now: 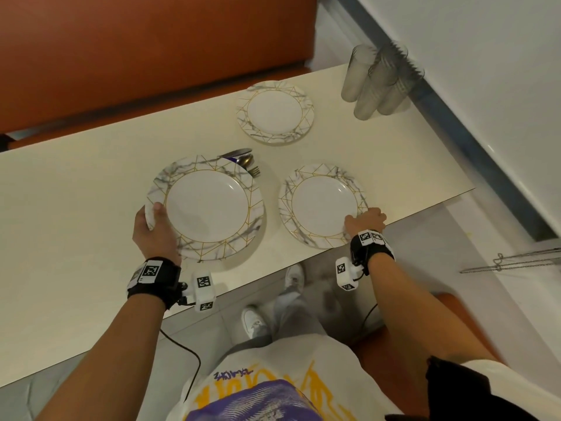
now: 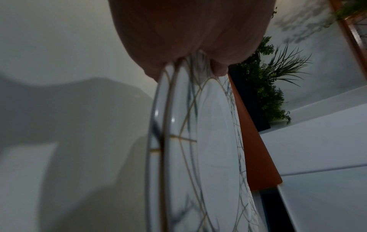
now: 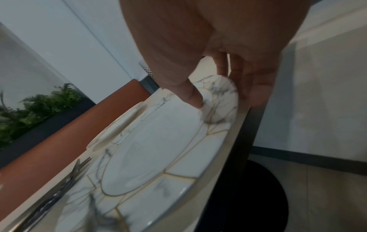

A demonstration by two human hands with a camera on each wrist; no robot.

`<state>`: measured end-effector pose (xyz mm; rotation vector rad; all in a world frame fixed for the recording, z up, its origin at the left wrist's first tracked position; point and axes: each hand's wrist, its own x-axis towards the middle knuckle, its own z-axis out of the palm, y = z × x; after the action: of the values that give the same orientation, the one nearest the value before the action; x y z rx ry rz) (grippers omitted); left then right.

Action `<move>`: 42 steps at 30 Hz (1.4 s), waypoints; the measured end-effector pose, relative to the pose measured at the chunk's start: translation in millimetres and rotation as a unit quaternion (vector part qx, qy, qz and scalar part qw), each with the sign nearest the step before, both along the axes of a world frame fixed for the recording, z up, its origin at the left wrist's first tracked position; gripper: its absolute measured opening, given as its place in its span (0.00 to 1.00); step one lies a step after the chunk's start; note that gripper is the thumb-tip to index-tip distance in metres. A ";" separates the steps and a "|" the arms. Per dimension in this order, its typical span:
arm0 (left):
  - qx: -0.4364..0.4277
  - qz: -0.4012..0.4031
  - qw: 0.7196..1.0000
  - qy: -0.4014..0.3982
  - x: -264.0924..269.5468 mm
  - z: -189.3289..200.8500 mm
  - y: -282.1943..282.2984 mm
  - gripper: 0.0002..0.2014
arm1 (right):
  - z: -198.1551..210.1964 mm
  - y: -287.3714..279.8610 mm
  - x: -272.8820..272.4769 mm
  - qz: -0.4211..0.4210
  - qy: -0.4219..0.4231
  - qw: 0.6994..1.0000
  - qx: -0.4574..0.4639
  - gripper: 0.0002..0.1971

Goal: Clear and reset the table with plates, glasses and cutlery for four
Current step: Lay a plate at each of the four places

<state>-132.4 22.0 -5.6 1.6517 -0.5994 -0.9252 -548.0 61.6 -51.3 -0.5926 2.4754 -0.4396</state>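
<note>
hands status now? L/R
Left hand: grips the rim of the left plate.
Right hand: pinches the rim of the right plate.

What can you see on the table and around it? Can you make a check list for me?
Surface: cream table, bare patches visible.
Job's things: near-left plates, two stacked; near-right plate at the edge; far plate; cutlery part hidden; glasses clustered at the far right.
Clutter: nothing seen.
Hands: left hand grips the near-left plates' rim; right hand pinches the near-right plate's rim.
Cables: black cable from the left wrist.
Surroundings: orange bench, plants.
</note>
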 end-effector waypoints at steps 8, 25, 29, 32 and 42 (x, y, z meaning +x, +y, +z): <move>0.052 -0.003 0.999 0.016 2.6 7.9 0.7 0.32 | 39.1 -27.9 43.0 0.190 0.065 0.975 -0.092 0.16; 0.061 0.131 0.988 0.060 73.6 36.5 7.2 0.28 | 72.0 -172.8 237.4 0.441 -0.107 0.881 -0.130 0.27; 0.083 0.203 0.975 0.023 111.5 37.0 6.1 0.30 | 72.9 -231.4 262.3 0.387 -0.138 0.901 -0.140 0.20; 0.092 0.247 0.965 0.011 130.2 40.2 4.0 0.29 | 60.0 -275.4 283.6 0.338 -0.168 0.916 -0.139 0.19; 0.076 0.334 0.939 0.029 150.8 36.8 -4.1 0.34 | 5.0 -343.8 355.6 0.317 -0.210 0.924 -0.039 0.24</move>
<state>18.4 17.9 31.2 1.7846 0.0939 -0.5183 -192.4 -282.2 -46.3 -1.1462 1.7416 -0.3549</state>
